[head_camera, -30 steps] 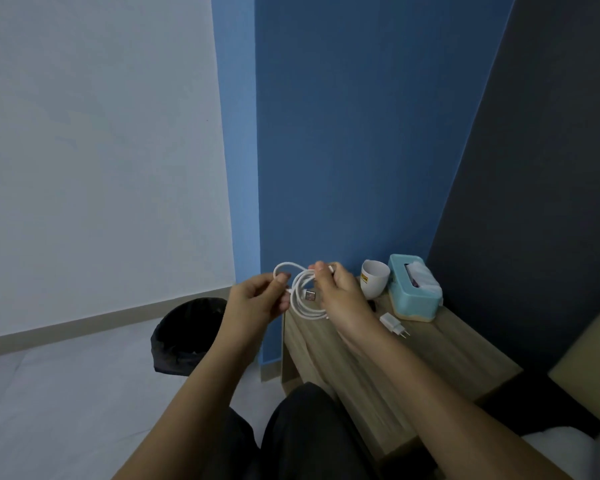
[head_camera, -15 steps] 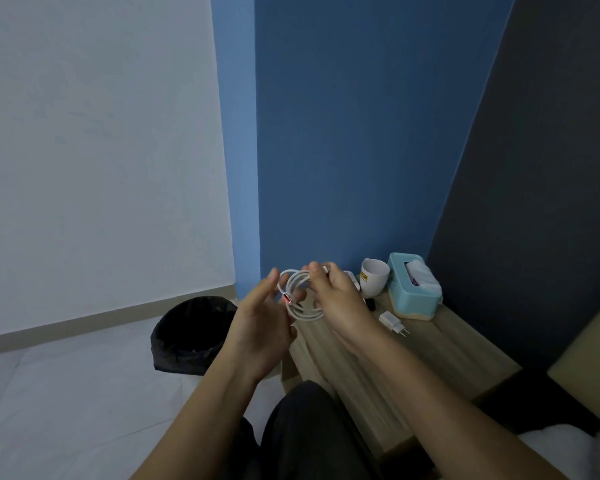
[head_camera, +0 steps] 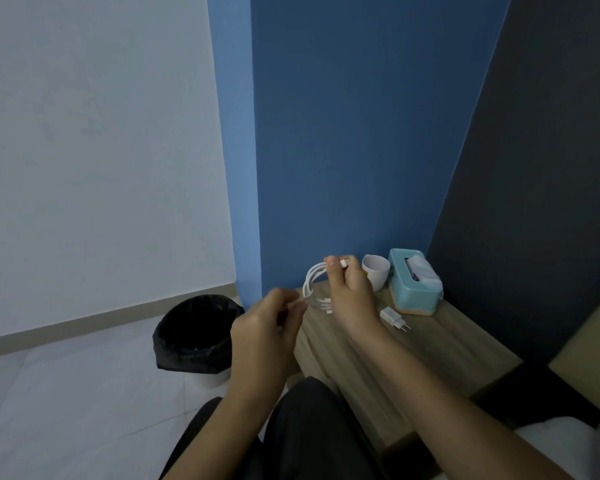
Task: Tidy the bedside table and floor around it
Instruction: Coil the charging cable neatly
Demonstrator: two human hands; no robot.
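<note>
A coiled white charging cable (head_camera: 311, 285) hangs above the far left corner of the wooden bedside table (head_camera: 440, 355). My right hand (head_camera: 350, 296) pinches the top of the coil, with a plug end showing by the thumb. My left hand (head_camera: 267, 330) sits just left of and below the coil, blurred; its fingertips seem to touch the lower strands, but the grip is unclear. A white charger plug (head_camera: 394, 317) lies on the table to the right of my right wrist.
A white mug (head_camera: 376, 276) and a light blue tissue box (head_camera: 413, 286) stand at the table's back against the blue wall. A bin with a black liner (head_camera: 196, 332) stands on the pale floor left of the table. My dark trouser legs fill the bottom centre.
My left hand dropped down and left from the coil, now blurred in motion. My right hand kept the coil, which looks more gathered into one loop.
</note>
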